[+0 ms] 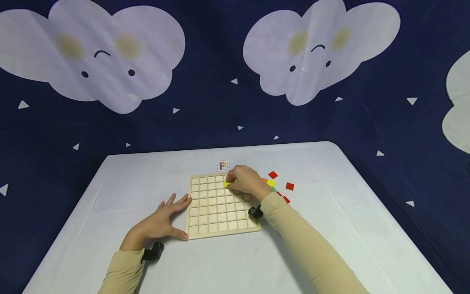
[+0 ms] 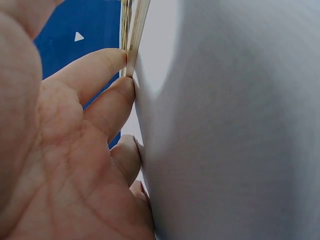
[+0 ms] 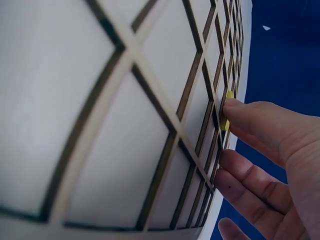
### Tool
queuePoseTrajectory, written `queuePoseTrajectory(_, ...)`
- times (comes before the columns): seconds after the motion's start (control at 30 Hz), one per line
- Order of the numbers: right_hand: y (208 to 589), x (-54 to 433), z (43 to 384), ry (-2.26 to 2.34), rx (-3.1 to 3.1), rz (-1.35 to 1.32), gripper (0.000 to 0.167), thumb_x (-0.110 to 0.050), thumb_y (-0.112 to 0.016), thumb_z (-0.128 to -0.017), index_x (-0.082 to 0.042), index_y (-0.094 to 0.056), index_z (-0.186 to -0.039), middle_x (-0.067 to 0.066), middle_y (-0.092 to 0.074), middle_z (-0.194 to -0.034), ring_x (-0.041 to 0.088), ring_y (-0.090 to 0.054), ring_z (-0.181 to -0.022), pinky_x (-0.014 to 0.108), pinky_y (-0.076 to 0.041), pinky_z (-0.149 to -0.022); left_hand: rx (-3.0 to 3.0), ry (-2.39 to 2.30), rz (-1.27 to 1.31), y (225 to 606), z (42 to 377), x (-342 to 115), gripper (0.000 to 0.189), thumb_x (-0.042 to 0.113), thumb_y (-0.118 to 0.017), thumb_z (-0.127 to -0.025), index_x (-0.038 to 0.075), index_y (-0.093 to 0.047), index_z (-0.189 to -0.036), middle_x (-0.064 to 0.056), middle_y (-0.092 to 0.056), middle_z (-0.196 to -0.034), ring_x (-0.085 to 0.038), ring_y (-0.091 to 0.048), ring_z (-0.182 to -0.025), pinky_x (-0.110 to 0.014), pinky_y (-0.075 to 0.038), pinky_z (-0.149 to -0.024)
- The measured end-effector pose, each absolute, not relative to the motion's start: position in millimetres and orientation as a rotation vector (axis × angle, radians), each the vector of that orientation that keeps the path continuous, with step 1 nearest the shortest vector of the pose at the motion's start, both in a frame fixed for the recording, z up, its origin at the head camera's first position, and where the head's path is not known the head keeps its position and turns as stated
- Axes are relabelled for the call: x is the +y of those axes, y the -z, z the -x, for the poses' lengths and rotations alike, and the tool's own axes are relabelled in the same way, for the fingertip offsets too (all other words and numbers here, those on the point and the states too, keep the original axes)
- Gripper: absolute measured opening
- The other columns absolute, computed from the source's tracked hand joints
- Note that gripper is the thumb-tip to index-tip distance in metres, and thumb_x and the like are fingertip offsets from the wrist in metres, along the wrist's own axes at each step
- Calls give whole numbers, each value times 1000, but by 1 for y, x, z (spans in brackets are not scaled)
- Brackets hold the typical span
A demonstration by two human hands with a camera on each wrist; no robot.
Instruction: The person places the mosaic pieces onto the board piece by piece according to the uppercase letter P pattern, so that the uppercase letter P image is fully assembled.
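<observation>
A pale wooden grid board [image 1: 213, 210] lies on the white-covered table. Near its far edge, my right hand [image 1: 247, 179] pinches a small yellow square tile [image 1: 226, 185] over one of the cells. The right wrist view shows the thumb against the yellow tile [image 3: 225, 122], low at the grid, with the other fingers at the board's far side. My left hand [image 1: 161, 220] is spread along the left edge, its thumb at the near corner and fingertips higher up. In the left wrist view, fingertips [image 2: 117, 57] touch the board's side.
Beyond the board lies a small card [image 1: 222, 165] with a coloured grid pattern. Loose tiles lie right of the board: red ones [image 1: 290, 186], a yellow one [image 1: 271, 183], and orange and green ones partly behind the right hand. A dark blue cloud-patterned cloth [image 1: 213, 130] hangs behind the table.
</observation>
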State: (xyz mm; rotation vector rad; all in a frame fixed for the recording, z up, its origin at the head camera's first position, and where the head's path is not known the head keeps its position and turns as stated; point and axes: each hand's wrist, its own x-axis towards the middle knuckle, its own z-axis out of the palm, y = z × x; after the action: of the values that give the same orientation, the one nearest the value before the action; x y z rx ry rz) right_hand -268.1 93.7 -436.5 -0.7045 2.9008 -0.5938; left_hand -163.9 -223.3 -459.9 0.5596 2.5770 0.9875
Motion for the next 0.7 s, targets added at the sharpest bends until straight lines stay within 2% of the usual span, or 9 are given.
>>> queuePoseTrajectory(0.2, 427, 109, 269, 667, 2875, 734, 20, -27, -81, -97, -16, -82, -114, 4, -77, -112, 20, -72, -102, 43, -62, -93, 2566, -1003, -554, 459, 163, -222, 125, 36, -103, -64, 7, -37, -167, -18, -21, -178, -56, 9, -164, -78, 11, -127)
queuePoseTrajectory(0.4, 410, 144, 274, 686, 2875, 687, 25, -26, -80, -97, -13, -81, -119, 7, -78, -119, 25, -72, -113, 47, -60, -101, 2570, -997, -557, 458, 163, -223, 124, 36, -102, -64, 8, -37, -167, -18, -21, -178, -56, 9, -164, -78, 10, -127)
queuePoseTrajectory(0.7, 409, 192, 277, 637, 2850, 531, 28, -26, -81, -96, -11, -81, -121, 9, -79, -121, 28, -71, -114, 49, -60, -103, 2575, -989, -558, 459, 163, -223, 124, 37, -102, -64, 7, -38, -166, -19, -21, -178, -56, 8, -164, -79, 9, -127)
